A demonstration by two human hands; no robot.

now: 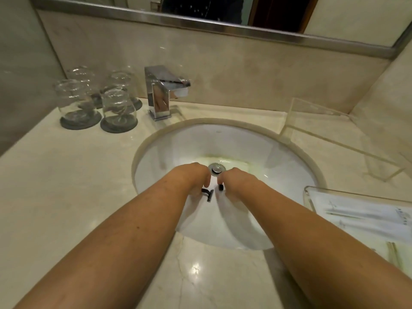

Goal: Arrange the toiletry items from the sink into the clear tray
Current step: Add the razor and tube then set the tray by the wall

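Observation:
Both my hands reach down into the white sink bowl [178,143], just in front of the metal drain [216,168]. My left hand [195,178] curls over a black razor [207,194] whose head shows below the fingers. My right hand [234,180] is bent down with a small black item [220,187] at its fingertips; the grip is hidden. A clear tray [310,196] at the right counter edge holds white packaged toiletries [361,214].
A chrome faucet [159,94] stands behind the bowl. Several upturned glasses [116,108] on dark coasters sit at the back left. A clear acrylic stand [323,121] occupies the back right corner. A mirror runs along the wall above.

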